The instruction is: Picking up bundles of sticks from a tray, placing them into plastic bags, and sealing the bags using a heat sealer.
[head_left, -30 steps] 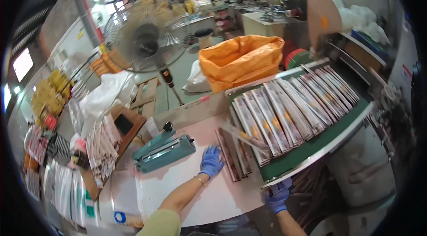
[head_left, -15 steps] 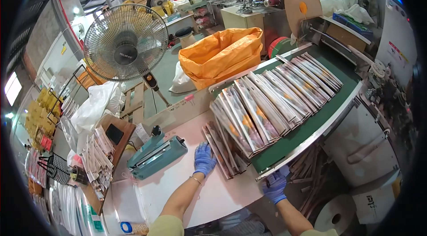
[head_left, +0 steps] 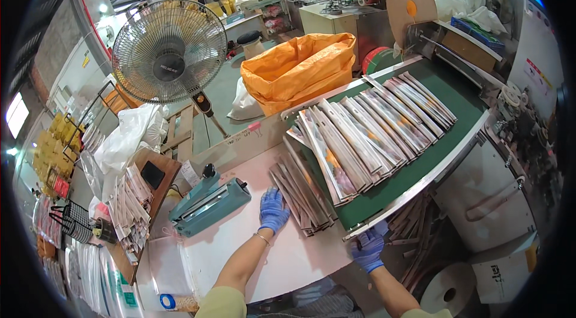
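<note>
My left hand [head_left: 274, 211], in a blue glove, lies on the pale table with its fingers stretched out. It holds nothing; its fingertips are beside a leaning pile of flat, narrow printed packets [head_left: 298, 201]. My right hand [head_left: 368, 251], gloved the same way, is at the near lower corner of the green conveyor belt [head_left: 396, 189]. Its fingers are partly hidden at the metal edge, so their grip is unclear. On the belt lies a long overlapping row of similar packets [head_left: 366, 144], the lowest ones meeting the pile on the table.
A teal bench sealer [head_left: 210, 207] stands left of my left hand. Farther left, a wooden board [head_left: 159, 198] bears a phone and loose packets. Behind the table are a standing fan [head_left: 169, 54] and an orange sack [head_left: 300, 72]. A large roll [head_left: 450, 294] sits below right.
The packets on the belt have shifted down toward the table, and the pile beside my left hand has grown. Both hands have stayed nearly in place.
</note>
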`<state>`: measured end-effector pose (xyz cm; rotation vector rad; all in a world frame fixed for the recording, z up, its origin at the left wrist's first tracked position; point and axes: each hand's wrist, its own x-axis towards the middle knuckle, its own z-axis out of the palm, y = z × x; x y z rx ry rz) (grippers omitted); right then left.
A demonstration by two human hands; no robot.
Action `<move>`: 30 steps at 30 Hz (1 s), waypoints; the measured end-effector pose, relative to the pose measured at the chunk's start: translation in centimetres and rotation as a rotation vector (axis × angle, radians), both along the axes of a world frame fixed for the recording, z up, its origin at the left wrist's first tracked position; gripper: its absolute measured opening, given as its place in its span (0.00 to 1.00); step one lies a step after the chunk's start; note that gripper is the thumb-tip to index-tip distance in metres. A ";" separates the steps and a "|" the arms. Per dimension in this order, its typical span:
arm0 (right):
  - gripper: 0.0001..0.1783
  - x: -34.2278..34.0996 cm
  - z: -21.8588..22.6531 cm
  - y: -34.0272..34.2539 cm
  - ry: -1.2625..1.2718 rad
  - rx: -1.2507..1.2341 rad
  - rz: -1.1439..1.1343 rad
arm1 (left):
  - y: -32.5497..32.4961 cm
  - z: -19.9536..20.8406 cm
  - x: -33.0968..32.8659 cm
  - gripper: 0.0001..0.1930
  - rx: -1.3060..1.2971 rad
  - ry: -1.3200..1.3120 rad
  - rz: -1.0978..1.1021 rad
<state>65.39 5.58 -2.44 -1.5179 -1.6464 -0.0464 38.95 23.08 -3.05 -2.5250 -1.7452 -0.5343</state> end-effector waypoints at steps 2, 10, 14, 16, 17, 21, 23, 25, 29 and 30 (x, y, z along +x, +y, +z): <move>0.09 0.7 0.2 0.1 0.010 0.033 -0.005 | 0.0 0.3 0.7 0.27 0.001 -0.009 0.002; 0.11 3.8 0.7 0.5 0.001 -0.026 0.019 | 0.3 0.8 3.6 0.29 -0.084 0.053 0.037; 0.11 5.2 0.3 0.9 -0.011 0.008 0.016 | 0.4 0.8 4.9 0.27 0.078 0.012 -0.020; 0.11 5.6 0.5 1.0 -0.028 0.036 -0.006 | 0.5 1.4 5.5 0.27 -0.002 0.036 0.001; 0.11 5.9 0.4 1.0 -0.029 0.035 -0.006 | 0.6 1.5 5.8 0.28 -0.081 0.060 0.022; 0.15 6.1 0.5 0.3 0.003 -0.422 0.171 | 0.7 -0.3 6.6 0.25 0.055 0.025 -0.001; 0.18 5.0 3.9 0.7 0.146 -0.528 0.612 | 1.5 -1.2 6.7 0.23 -0.097 -0.082 0.130; 0.20 5.9 14.2 3.1 0.246 -0.125 0.973 | 1.3 -1.1 6.2 0.22 -0.085 -0.098 0.191; 0.25 14.9 18.2 18.0 -0.002 0.183 0.260 | 0.0 0.5 6.7 0.19 0.037 -0.140 0.223; 0.26 17.6 21.5 20.7 -0.137 -0.148 -0.058 | 0.1 0.8 6.6 0.18 0.000 -0.160 0.240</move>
